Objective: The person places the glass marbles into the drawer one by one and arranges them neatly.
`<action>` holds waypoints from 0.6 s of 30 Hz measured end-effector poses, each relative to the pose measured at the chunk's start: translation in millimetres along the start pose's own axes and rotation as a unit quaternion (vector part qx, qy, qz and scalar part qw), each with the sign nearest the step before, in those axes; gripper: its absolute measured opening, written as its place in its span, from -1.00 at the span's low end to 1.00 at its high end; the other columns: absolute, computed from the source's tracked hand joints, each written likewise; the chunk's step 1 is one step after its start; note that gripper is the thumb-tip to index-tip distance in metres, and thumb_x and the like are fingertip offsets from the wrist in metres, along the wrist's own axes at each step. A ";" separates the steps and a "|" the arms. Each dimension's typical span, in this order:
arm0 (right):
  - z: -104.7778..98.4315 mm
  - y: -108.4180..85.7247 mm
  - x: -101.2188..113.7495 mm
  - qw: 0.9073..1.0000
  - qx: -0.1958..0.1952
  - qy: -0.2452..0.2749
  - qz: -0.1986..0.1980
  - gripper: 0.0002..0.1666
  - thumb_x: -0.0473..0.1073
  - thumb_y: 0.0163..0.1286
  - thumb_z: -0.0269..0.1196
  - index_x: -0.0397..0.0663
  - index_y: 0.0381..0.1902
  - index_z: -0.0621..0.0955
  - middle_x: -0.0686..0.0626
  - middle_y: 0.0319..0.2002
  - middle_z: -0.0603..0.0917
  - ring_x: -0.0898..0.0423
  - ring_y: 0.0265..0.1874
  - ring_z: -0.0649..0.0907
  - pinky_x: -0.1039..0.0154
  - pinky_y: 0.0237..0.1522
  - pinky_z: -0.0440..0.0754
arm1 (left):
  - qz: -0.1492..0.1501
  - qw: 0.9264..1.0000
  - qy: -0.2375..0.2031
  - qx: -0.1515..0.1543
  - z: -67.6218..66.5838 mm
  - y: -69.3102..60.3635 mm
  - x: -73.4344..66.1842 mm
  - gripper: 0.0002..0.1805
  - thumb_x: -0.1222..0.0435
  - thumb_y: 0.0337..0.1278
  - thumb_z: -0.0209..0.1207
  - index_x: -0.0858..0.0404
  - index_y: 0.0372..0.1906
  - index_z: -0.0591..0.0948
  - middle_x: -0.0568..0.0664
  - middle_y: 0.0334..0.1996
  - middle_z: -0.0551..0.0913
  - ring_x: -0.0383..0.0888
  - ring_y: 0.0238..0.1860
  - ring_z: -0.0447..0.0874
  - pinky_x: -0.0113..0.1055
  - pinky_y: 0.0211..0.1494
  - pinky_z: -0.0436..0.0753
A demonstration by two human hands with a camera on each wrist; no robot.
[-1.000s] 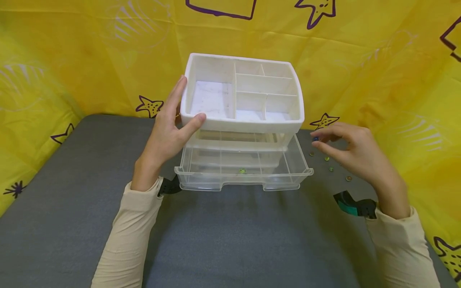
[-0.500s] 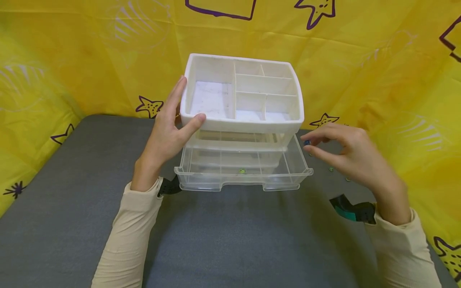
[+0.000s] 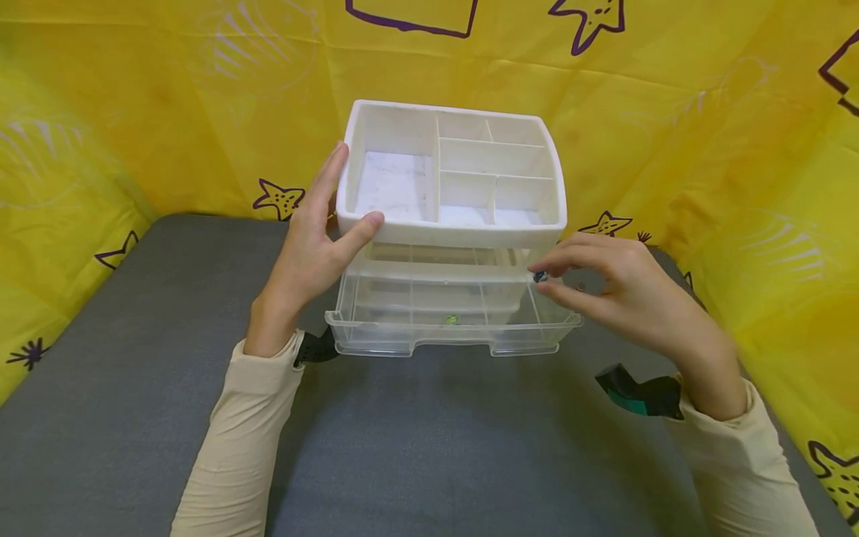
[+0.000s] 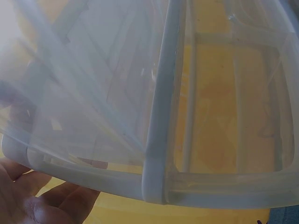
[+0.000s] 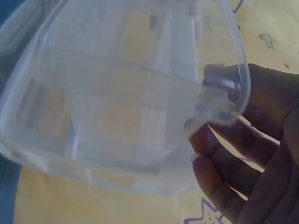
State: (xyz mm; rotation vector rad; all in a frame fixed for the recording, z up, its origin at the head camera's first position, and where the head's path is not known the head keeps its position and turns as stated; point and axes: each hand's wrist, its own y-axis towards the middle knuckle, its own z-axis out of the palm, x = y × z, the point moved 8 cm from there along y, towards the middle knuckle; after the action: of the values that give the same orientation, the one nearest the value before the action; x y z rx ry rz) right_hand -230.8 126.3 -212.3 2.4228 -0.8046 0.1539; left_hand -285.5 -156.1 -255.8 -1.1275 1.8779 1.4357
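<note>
A white drawer organizer (image 3: 450, 235) with a divided top tray stands at the back middle of the table. My left hand (image 3: 309, 242) grips its left side, thumb on the front rim. Below the tray, a clear drawer (image 3: 376, 339) is pulled out, with a small green gem (image 3: 451, 319) in it. Between thumb and fingertips, my right hand (image 3: 617, 287) pinches a small dark blue gem (image 3: 540, 276) over the drawer's right side. In the right wrist view, the clear drawer partly covers the fingertips of the right hand (image 5: 252, 154).
A small brownish gem (image 3: 580, 286) lies on the grey table (image 3: 429, 447), right of the drawer; my right hand hides that area partly. Yellow patterned cloth (image 3: 201, 112) hangs behind the table and along both sides.
My right hand has moved left with the blue gem, from beside the organizer to over the drawer's right side. The left hand and organizer have stayed still.
</note>
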 end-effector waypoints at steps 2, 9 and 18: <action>3.2 2.6 2.6 1.000 0.007 0.007 -0.007 -0.55 -0.45 -0.01 0.49 0.02 -0.14 0.76 0.19 -0.27 0.75 0.35 -0.30 0.62 0.58 -0.23 0.50 | 0.000 1.000 -0.001 0.001 0.2 0.1 0.1 -0.12 0.32 0.25 0.23 0.02 0.58 0.07 -0.20 0.60 -0.01 -0.07 0.27 0.40 -0.52 0.08 0.57; 15.3 8.3 8.4 0.999 0.041 0.012 -0.014 -0.62 -0.37 0.10 0.46 0.08 -0.12 0.76 0.20 -0.21 0.74 0.32 -0.25 0.61 0.48 -0.25 0.48 | -0.003 1.000 -0.004 0.001 0.1 -0.2 0.6 -0.12 0.33 0.25 0.23 0.04 0.58 0.07 -0.19 0.60 -0.01 -0.07 0.27 0.40 -0.52 0.10 0.56; 37.2 19.8 9.1 0.994 0.101 0.045 -0.020 -0.73 -0.28 0.22 0.42 0.11 -0.12 0.75 0.23 -0.25 0.71 0.38 -0.33 0.58 0.45 -0.32 0.54 | -0.001 1.000 -0.002 0.001 -0.1 0.3 0.1 -0.12 0.33 0.24 0.23 0.04 0.58 0.07 -0.16 0.60 -0.01 -0.08 0.30 0.37 -0.42 0.16 0.58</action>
State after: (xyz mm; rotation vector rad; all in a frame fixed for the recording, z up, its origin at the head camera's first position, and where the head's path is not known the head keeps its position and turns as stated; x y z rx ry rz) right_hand -237.4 87.9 -230.9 2.5973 -0.7314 0.3411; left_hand -285.8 -156.2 -255.7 -1.1247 1.8752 1.4344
